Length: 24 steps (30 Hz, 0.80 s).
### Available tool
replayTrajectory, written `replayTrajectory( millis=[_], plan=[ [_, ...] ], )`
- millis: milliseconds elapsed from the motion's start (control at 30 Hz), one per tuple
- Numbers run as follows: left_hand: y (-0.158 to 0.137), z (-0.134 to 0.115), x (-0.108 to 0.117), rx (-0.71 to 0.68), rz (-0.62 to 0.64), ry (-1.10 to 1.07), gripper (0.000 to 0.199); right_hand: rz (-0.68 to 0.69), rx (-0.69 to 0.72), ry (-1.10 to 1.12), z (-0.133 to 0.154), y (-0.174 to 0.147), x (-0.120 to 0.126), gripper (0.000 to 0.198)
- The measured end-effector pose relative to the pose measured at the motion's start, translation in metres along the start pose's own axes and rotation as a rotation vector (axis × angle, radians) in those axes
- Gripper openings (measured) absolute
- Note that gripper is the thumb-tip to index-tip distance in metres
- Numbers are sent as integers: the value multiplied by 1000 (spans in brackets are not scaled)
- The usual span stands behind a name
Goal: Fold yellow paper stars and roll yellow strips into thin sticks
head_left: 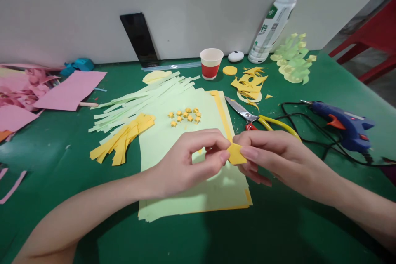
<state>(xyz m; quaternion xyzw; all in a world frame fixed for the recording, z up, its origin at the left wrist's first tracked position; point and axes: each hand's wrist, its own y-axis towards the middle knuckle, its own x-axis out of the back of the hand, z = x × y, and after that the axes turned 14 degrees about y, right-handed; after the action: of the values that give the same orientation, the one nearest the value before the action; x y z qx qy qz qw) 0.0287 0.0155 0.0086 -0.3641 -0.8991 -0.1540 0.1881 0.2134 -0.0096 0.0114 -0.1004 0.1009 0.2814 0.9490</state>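
A: Start with the biggest surface.
B: The green table (278, 231). Its far edge meets a pale wall, and its right edge slants away.

A: On it?
B: A stack of pale green sheets (198, 204), edges uneven, yellow showing along the right border. A broad band of tabletop below their near edge leaves room to shift.

A: The hands?
B: Left hand (188, 161) and right hand (284, 152) meet near the stack's right edge, fingertips gripping one small piece.

A: Any room on the right?
B: Less: the glue gun (346, 128) and its looped cable lie beyond the right hand, and the scissors (244, 110) sit just past its knuckles. The cup (210, 66) stands farther back.

A: And the piece?
B: A yellow folded pentagon (236, 155). The left thumb and forefinger pinch its left side; the right thumb presses its right side, fingers behind.

A: Smallest?
B: Yellow paper stars (185, 114), grouped well inside the stack's edges.
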Motion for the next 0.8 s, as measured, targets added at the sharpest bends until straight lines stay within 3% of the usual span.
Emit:
replayTrajectory(
  millis=[133,233,300,400,467,567,667,800],
  plan=[
    [-1,-1,0,-18,11,-35,16,55,9,68,0,1,-1,31],
    [0,-1,0,26,18,-60,17,27,44,1,0,1,-2,30],
    [0,-1,0,68,2,-77,16,-90,153,-133,0,1,-4,24],
    [1,-1,0,118,-41,-90,15,-277,437,-425,1,1,-6,1],
    [1,-2,0,138,-60,-82,16,-266,586,-622,2,1,-7,12],
    [0,-4,-1,137,-73,-55,18,-198,696,-814,4,0,-6,16],
    [-2,-5,-1,59,-91,22,19,-220,725,-862,5,-2,-4,16],
    [-2,-2,0,-239,-245,423,14,-243,745,-888,6,-5,-3,15]
  ],
)
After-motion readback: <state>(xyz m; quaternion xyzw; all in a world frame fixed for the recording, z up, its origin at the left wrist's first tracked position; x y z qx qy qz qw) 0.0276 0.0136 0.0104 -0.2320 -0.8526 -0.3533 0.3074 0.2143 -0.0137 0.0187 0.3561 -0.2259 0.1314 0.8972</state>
